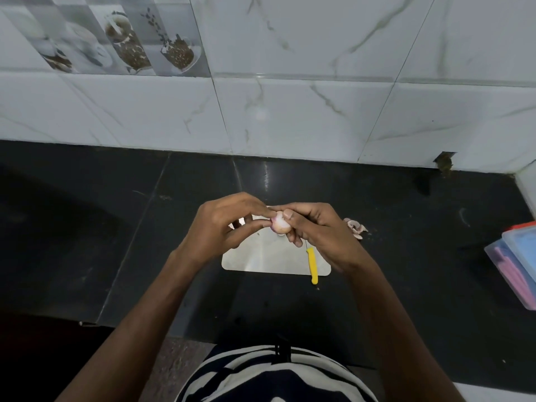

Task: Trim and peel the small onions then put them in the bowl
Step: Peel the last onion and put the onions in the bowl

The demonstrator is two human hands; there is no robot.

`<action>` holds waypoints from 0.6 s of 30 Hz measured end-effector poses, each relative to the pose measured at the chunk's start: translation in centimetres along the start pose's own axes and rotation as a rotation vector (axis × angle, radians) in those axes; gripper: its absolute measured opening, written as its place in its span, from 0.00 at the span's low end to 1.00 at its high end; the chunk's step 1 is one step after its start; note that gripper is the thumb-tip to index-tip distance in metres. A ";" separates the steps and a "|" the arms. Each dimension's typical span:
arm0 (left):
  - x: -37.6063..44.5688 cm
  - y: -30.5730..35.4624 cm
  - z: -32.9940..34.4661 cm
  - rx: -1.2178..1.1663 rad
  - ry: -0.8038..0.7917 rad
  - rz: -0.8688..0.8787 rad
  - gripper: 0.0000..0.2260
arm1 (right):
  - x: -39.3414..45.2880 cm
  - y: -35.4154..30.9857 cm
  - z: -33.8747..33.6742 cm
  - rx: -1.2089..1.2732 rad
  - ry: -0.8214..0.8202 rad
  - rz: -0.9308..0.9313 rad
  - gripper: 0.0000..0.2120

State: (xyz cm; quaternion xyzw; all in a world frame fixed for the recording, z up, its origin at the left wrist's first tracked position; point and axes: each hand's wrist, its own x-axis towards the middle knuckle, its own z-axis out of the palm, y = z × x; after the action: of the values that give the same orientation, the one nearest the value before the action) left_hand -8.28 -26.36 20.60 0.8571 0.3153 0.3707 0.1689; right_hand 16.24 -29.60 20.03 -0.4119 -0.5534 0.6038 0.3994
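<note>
A small pale pink onion [280, 224] is held up above the white cutting board [261, 256]. My right hand [316, 230] grips it, thumb on top and fingers beneath. My left hand [223, 224] pinches at the onion's left side with thumb and fingertips. A knife with a yellow handle [312, 265] lies on the board's right part, its blade partly hidden under my right hand. No bowl is in view.
A small heap of pink onion peels [355, 226] lies on the black counter [116, 242] right of the board. Clear plastic boxes with pink and blue contents [516, 268] stand at the right edge. A tiled wall [290, 97] rises behind the counter.
</note>
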 end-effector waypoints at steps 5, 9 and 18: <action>0.2 -0.4 0.2 0.124 -0.053 0.049 0.06 | 0.6 0.9 -0.5 0.054 -0.038 0.064 0.13; 0.4 0.1 1.1 0.381 -0.083 0.063 0.12 | 1.3 1.8 -0.4 0.212 -0.027 0.153 0.13; -1.0 -1.1 2.7 0.183 -0.027 -0.149 0.10 | 1.7 2.8 -1.9 0.099 -0.043 0.190 0.13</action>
State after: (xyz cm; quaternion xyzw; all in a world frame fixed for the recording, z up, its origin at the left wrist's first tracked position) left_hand -7.24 -26.33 17.71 0.8479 0.4083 0.3155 0.1214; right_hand 17.35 -27.59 17.03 -0.4291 -0.4898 0.6743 0.3483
